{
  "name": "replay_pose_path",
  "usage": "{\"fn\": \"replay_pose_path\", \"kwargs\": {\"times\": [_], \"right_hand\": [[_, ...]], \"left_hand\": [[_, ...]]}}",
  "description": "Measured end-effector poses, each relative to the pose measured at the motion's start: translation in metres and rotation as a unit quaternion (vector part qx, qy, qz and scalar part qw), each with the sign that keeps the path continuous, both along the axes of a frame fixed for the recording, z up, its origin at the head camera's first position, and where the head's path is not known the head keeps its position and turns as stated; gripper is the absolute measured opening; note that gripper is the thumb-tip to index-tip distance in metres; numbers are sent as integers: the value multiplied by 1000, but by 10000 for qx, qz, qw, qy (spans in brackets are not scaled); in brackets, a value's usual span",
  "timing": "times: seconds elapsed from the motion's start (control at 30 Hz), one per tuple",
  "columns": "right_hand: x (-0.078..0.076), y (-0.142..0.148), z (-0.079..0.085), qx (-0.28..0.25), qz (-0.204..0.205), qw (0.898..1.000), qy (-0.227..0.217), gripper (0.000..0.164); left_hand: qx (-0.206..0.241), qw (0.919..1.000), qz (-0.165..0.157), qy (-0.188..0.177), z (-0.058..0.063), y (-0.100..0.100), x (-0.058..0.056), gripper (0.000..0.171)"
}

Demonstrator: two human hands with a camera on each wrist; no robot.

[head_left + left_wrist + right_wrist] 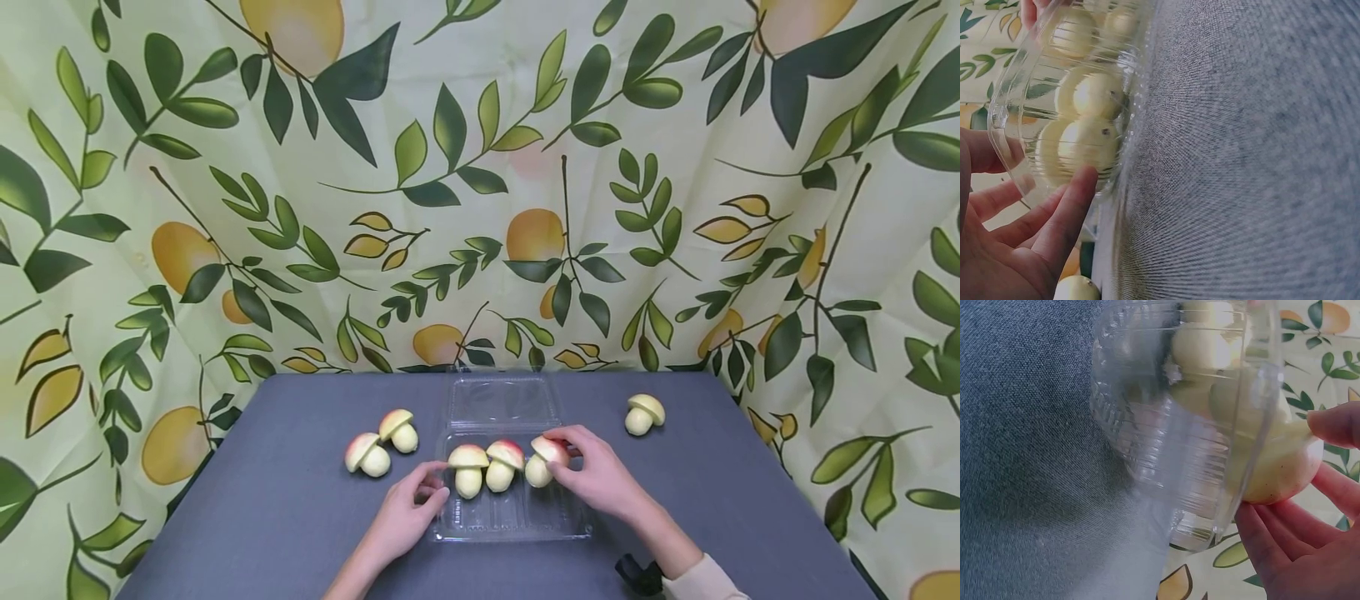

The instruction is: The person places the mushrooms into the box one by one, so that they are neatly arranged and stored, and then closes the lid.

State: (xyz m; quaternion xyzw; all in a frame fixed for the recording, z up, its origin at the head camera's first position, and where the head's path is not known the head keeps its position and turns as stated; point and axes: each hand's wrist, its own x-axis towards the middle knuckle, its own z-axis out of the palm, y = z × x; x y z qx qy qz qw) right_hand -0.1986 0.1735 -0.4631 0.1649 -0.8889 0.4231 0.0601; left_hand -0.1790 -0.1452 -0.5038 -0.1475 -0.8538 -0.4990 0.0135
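Observation:
A clear plastic clamshell container (513, 532) lies with its lid (504, 402) folded back. Two mushroom-shaped pieces with pale stems and red-tinged caps, the left mushroom (468, 471) and the middle mushroom (504, 467), sit side by side in it. My right hand (603, 475) pinches a third mushroom (1285, 469) by its cap between thumb and fingers, at the container's right side. My left hand (405, 508) holds the container's left edge, thumb against the outer wall (1107, 169) and other fingers at the rim, close to the left mushroom.
Two more mushrooms (367, 455) lie together on the grey cloth-covered table (247, 500) to the left. Another mushroom (643, 414) stands at the far right. A leaf-and-fruit patterned curtain (450, 275) encloses the table's back and sides. A black strap (637, 575) shows near my right wrist.

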Motion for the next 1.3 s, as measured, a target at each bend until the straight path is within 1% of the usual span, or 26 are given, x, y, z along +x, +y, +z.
{"fn": "replay_pose_path", "kwargs": {"times": [0.23, 0.33, 0.57, 0.87, 1.07, 1.2, 1.3], "right_hand": [[-3, -6, -6, 232, 82, 9996, -109, 37], [-5, -6, -9, 382, 68, 9992, -65, 37], [-7, -11, -11, 903, -43, 9954, 311, 35], [-7, -21, -11, 1296, -352, 9881, 756, 31], [-10, -22, -12, 1401, -483, 9841, 979, 28], [-11, -21, -11, 1366, -490, 9844, 997, 26], [-10, -19, -7, 1252, -501, 9868, 899, 24]], "left_hand": [[50, 10000, -37, 23, -1, 0, 0, 33], [59, 10000, -77, 13, -1, 1, 1, 33], [95, 9999, -86, -6, -2, 1, 1, 33], [93, 9999, -107, -8, -2, 0, 1, 34], [130, 9998, -136, -20, -2, 0, -1, 35], [110, 9999, -124, -32, -2, -1, -1, 34], [108, 9999, -116, -39, -1, -1, -1, 34]]}}
